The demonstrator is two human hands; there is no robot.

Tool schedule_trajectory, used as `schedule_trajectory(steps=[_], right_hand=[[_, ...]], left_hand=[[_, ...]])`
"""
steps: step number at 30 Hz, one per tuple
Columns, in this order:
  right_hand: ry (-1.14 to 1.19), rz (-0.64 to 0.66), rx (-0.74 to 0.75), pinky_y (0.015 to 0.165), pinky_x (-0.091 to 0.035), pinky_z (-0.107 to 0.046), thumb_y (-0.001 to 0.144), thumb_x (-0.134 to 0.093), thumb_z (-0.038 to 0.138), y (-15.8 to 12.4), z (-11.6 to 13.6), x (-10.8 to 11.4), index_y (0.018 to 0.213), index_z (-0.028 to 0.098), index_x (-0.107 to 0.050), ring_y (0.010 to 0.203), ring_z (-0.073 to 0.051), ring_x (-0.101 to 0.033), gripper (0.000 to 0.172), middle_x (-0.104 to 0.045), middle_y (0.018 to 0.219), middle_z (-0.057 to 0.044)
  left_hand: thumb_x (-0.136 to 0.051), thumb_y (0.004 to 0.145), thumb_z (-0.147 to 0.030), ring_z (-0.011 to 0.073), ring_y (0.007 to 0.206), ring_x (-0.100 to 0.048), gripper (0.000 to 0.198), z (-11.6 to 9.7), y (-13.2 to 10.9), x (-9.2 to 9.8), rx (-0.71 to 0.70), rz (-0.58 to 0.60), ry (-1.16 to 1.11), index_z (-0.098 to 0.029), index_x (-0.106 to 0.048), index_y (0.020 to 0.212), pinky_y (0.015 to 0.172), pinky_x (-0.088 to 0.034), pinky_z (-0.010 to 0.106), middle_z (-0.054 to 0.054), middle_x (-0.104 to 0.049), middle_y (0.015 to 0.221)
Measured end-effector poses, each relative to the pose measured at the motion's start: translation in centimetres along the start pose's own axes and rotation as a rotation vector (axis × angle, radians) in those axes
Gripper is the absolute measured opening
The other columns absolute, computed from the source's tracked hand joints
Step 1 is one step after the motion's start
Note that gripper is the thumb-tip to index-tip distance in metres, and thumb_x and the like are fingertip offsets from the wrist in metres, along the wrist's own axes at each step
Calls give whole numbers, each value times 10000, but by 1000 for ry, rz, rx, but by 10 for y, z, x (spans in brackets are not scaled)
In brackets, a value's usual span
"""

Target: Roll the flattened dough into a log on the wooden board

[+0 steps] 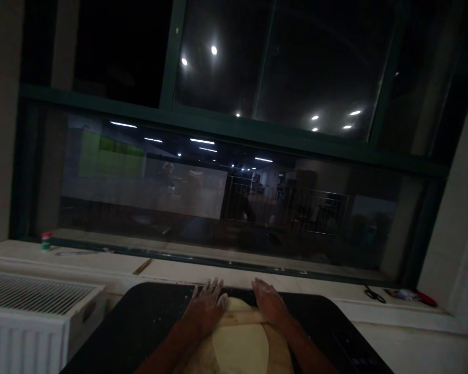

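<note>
A pale sheet of dough [242,347] lies on a round wooden board [278,353] on a black table [156,317]. Across the dough runs a light wooden rolling pin [244,318]. Floury fingers of my left hand [207,306] are stretched out over the pin's left end. At the right end, my right hand [271,304] lies with its fingers extended forward and its palm on or beside the pin. Both palms hide the pin's ends.
A white radiator [27,317] stands at the left. On the windowsill [187,271] are a small red-and-green container [46,241] at the left, and black scissors [374,294] beside a red item [426,298] at the right. White flour specks the table.
</note>
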State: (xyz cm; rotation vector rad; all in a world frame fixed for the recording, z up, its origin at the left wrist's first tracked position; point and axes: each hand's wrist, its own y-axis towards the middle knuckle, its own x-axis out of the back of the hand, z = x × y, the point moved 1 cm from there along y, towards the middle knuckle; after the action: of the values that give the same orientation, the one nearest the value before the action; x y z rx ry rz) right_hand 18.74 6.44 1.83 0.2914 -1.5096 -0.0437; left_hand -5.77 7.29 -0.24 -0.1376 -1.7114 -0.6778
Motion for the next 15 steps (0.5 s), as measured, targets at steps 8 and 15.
schedule_trajectory(steps=[8,15], right_hand=[[27,50,153,1321,-326,-468,1011,-376,121,2,-6,-16,1362,140,-724,1547,-262,-448,494,-642,1528,-137],[21,-52,-3,1303,-373,-480,1017,-359,176,-103,0,-24,1562,201,-552,1554,-280,-405,578,-469,1651,-88]], left_hand=[[-449,1049,-285,345,1491,-537,514,6,7,-17,-17,-55,48,-214,-573,1543,1213,-483,625,140,-587,1589],[-407,1085,-319,315,1484,-551,499,-20,-61,-10,-180,-171,8,-247,-561,1554,1251,-478,561,78,-585,1598]])
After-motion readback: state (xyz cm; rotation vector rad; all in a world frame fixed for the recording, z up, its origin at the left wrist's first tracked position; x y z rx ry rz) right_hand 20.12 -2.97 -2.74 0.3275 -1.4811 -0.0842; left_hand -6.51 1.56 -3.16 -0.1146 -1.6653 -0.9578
